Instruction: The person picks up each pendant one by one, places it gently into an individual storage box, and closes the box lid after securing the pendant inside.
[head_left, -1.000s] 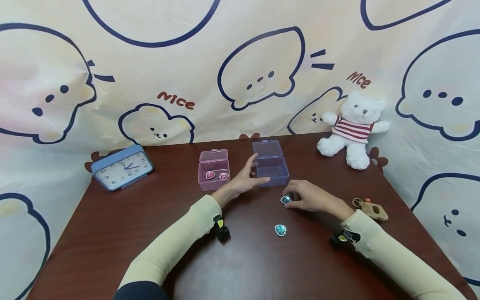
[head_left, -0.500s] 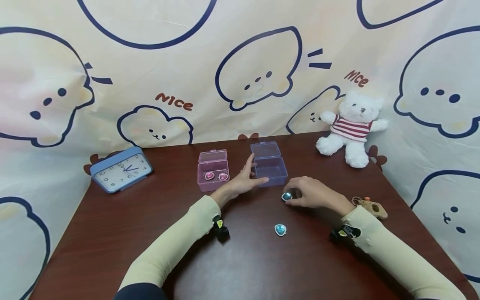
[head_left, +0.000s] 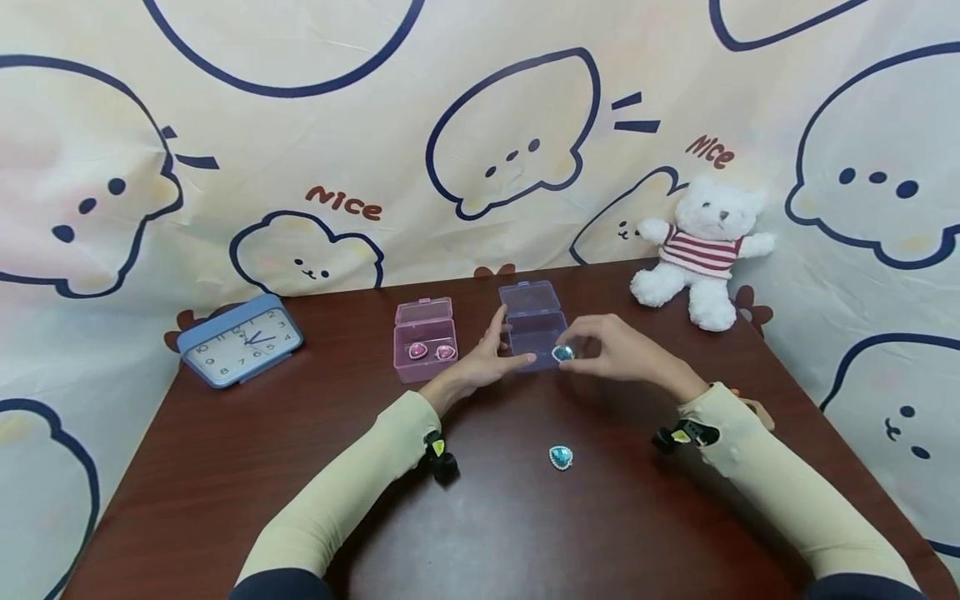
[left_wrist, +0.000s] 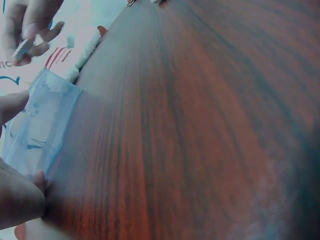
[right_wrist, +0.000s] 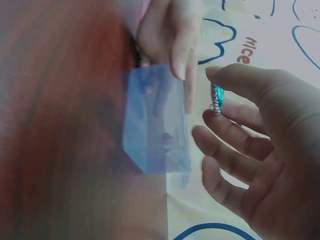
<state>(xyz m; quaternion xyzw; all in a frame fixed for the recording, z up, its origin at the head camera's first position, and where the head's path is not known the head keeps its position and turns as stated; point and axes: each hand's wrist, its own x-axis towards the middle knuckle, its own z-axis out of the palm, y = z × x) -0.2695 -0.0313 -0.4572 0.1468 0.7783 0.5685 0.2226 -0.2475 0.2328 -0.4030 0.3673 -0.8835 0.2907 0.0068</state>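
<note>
My right hand (head_left: 626, 354) pinches a teal heart-shaped gem with a silver beaded rim (head_left: 563, 353) between thumb and fingertips, above the front right corner of the open blue plastic box (head_left: 531, 329). In the right wrist view, the gem (right_wrist: 216, 98) is seen edge-on, the other fingers loosely bent. My left hand (head_left: 480, 362) rests against the blue box's left side, thumb along its front and fingers spread fairly straight. In the left wrist view, the box (left_wrist: 47, 125) stands between its digits. A second teal gem (head_left: 561, 457) lies on the table nearer me.
An open pink box (head_left: 424, 367) holding two pink gems (head_left: 417, 351) stands left of the blue one. A blue clock (head_left: 242, 340) is at the back left, a white teddy bear (head_left: 701, 254) at the back right. A tan object (head_left: 761, 412) is partly hidden behind the right wrist.
My right hand has lifted the teal gem off the table and carried it forward to the blue box. The left hand stays at the box.
</note>
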